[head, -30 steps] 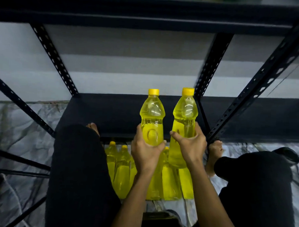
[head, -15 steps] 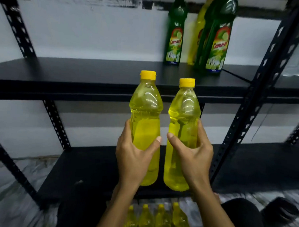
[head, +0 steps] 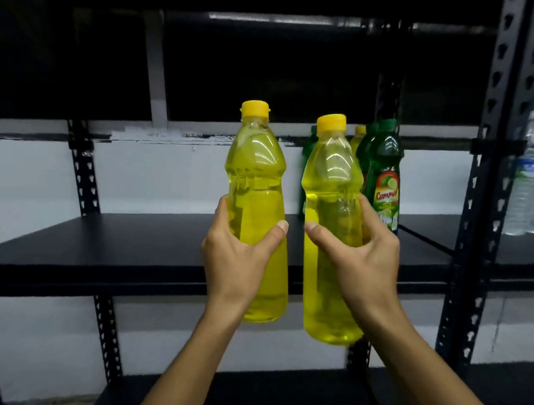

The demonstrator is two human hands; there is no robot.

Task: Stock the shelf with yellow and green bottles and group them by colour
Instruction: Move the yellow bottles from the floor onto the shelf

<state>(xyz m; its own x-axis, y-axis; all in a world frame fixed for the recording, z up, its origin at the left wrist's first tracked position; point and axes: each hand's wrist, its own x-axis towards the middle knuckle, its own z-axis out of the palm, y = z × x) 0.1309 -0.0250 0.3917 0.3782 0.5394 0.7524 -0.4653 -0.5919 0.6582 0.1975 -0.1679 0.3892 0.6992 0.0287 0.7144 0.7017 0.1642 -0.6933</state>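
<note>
Both yellow bottles have risen from knee height to the middle shelf (head: 105, 241). Left hand (head: 232, 259) wraps one yellow bottle (head: 256, 202), right hand (head: 364, 261) the other (head: 329, 211), upright, side by side. Beyond, nearer the right grip, stand green bottles (head: 383, 176).

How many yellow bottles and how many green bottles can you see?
Yellow bottles: 3, one in the left hand, one in the right hand, one mostly hidden on the shelf.
Green bottles: 2 on the shelf.
Total: 5.
</note>
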